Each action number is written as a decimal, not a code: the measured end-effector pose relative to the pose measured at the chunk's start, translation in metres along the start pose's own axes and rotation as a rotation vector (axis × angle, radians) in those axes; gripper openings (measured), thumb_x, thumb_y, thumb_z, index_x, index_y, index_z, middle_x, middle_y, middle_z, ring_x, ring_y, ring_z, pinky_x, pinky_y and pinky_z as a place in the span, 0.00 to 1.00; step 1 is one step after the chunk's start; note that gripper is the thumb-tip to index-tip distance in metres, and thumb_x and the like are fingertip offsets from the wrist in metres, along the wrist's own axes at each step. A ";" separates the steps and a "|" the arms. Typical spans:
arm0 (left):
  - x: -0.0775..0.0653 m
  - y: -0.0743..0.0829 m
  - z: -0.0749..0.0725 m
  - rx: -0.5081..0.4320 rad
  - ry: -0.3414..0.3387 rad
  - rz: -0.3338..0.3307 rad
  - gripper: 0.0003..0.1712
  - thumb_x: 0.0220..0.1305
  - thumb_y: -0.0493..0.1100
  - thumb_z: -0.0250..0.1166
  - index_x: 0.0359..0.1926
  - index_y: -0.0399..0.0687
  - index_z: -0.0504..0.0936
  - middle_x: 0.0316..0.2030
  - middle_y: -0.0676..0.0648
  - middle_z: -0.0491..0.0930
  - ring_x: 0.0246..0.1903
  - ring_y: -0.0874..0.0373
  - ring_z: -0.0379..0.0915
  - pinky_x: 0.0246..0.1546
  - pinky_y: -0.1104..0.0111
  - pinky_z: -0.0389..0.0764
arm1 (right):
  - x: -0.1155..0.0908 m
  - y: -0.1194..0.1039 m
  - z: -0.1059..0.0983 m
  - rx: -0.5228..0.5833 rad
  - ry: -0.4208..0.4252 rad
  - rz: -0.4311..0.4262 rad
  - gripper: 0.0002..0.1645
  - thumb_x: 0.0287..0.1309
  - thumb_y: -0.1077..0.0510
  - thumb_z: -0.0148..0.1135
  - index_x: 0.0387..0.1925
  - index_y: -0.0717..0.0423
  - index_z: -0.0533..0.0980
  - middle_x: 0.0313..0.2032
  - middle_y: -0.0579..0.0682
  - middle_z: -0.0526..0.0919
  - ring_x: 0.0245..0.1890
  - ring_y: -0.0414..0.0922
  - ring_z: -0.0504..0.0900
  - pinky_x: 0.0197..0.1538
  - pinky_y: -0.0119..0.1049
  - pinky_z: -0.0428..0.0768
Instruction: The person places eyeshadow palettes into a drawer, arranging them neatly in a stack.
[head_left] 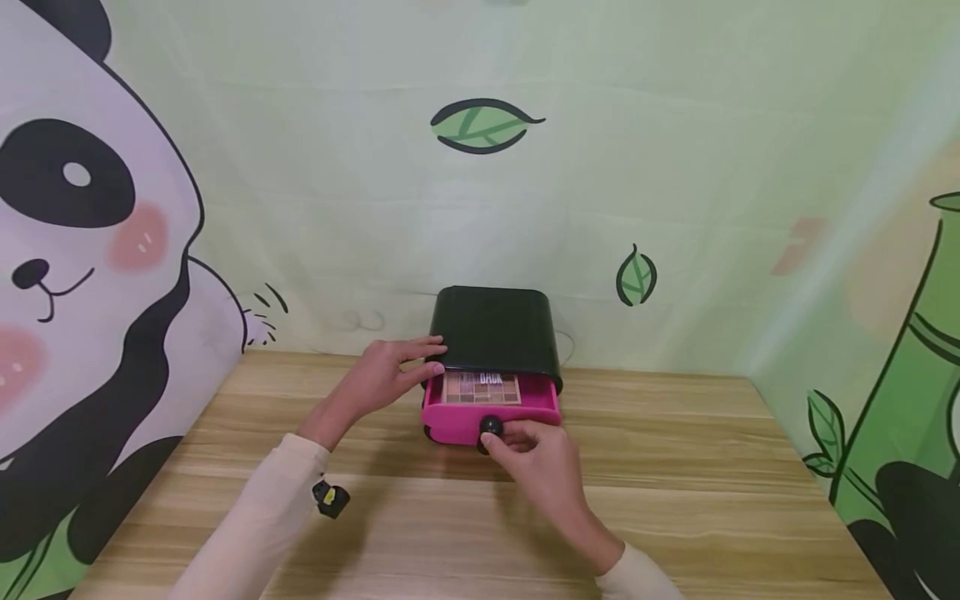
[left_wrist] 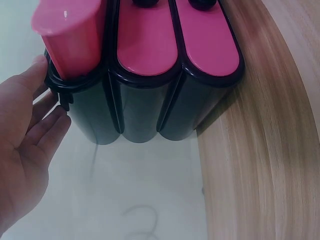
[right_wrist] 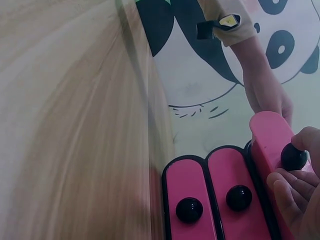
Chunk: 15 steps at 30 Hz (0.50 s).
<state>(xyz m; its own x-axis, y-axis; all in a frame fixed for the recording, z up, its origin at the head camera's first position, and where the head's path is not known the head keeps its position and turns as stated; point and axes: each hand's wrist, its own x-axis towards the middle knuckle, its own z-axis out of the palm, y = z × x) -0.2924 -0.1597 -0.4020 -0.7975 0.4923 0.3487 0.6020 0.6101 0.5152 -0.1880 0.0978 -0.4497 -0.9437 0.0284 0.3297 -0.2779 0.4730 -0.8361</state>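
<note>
A black drawer cabinet [head_left: 491,325] with three stacked pink drawers stands on the table. Its top pink drawer [head_left: 453,423] is pulled partway out, and an eyeshadow palette [head_left: 480,393] lies inside. My right hand [head_left: 546,467] pinches the round black knob [right_wrist: 293,156] on that drawer's front between thumb and fingers. At the cabinet's upper left side, my left hand [head_left: 382,375] rests with extended fingers against the black casing [left_wrist: 86,112]. Both lower drawers [right_wrist: 185,182] are closed, each with its own black knob.
The wooden table [head_left: 660,500] runs around the cabinet. Close behind it hangs a pale green backdrop [head_left: 337,167] printed with a panda, leaves and bamboo. A small black device [head_left: 331,498] is at the left sleeve.
</note>
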 end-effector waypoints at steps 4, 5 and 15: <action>0.000 -0.001 0.000 -0.002 0.003 0.005 0.26 0.70 0.53 0.66 0.64 0.48 0.82 0.65 0.47 0.78 0.61 0.50 0.78 0.58 0.53 0.82 | 0.008 0.002 0.003 -0.011 0.011 -0.002 0.15 0.53 0.48 0.79 0.34 0.56 0.89 0.28 0.44 0.89 0.27 0.35 0.86 0.33 0.30 0.85; 0.000 -0.001 0.000 -0.002 0.004 0.006 0.26 0.70 0.53 0.67 0.64 0.48 0.82 0.65 0.47 0.79 0.62 0.50 0.78 0.58 0.53 0.81 | 0.010 0.003 0.004 -0.016 0.014 -0.001 0.16 0.53 0.48 0.79 0.34 0.56 0.89 0.28 0.44 0.89 0.28 0.35 0.86 0.33 0.30 0.85; 0.000 -0.001 0.000 -0.002 -0.006 -0.009 0.25 0.70 0.53 0.66 0.64 0.49 0.82 0.65 0.47 0.78 0.62 0.50 0.78 0.59 0.54 0.81 | 0.027 0.007 0.008 -0.039 0.021 0.023 0.16 0.55 0.47 0.78 0.37 0.55 0.89 0.31 0.46 0.90 0.30 0.38 0.87 0.33 0.32 0.86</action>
<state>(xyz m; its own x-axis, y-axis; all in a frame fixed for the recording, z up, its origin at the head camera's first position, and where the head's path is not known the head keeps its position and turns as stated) -0.2929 -0.1601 -0.4027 -0.8028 0.4902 0.3396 0.5945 0.6132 0.5202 -0.2164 0.0947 -0.4500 -0.9455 0.0577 0.3204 -0.2490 0.5060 -0.8258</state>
